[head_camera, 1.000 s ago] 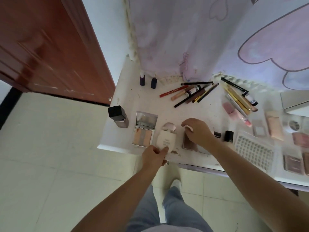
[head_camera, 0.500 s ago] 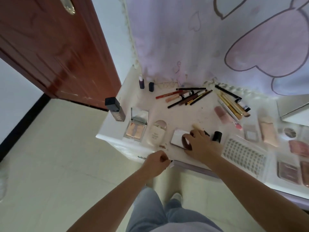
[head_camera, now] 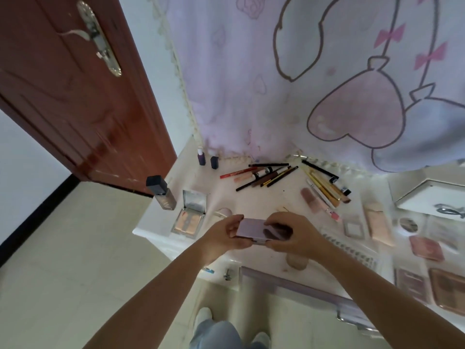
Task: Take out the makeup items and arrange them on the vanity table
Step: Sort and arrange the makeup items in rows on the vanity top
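Both hands up over the front edge of the white vanity table (head_camera: 161, 238). Left hand (head_camera: 224, 236) and right hand (head_camera: 292, 235) pinch a flat rectangular compact (head_camera: 254, 231) between them by its ends; pale mauve glossy lid, closed, lifted clear of the tabletop. Just left: open mirrored palette (head_camera: 190, 214), then square-capped foundation bottle (head_camera: 161, 192) upright. Farther back: fan of slim pencils (head_camera: 264, 175), two small dark bottles (head_camera: 207, 159) by the printed curtain (head_camera: 302, 84).
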### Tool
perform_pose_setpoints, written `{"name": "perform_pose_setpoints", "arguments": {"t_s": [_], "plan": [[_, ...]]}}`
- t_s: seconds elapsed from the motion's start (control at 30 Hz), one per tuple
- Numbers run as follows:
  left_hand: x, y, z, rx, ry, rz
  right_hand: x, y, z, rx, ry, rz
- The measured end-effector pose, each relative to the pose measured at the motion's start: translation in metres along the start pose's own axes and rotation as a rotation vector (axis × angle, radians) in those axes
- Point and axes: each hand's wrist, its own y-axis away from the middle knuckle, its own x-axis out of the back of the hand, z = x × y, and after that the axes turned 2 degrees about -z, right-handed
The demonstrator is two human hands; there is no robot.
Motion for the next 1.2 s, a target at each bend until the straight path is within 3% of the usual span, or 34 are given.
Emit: {"name": "perform_pose_setpoints", "arguments": {"t_s": [0.3, 0.43, 0.57, 0.83, 1.2], "plan": [[-0.001, 0.002, 0.029, -0.136, 0.018, 0.077, 0.017, 0.008, -0.008, 0.032, -0.009, 0.029], [-0.004, 0.003, 0.022, -0.119, 0.012, 0.078, 0.013, 0.008, -0.001, 0.051, 0.033, -0.02], [-0.008, 0.005, 0.014, -0.102, -0.068, 0.023, 0.011, 0.011, 0.007, -0.023, -0.138, -0.02], [-0.008, -0.002, -0.012, 0.027, -0.058, 0.001, -0.012, -0.002, 0.027, -0.114, -0.119, -0.131], [-0.029, -0.01, -0.045, 0.216, -0.321, 0.295, -0.042, -0.028, 0.04, -0.237, -0.052, -0.328]]}}
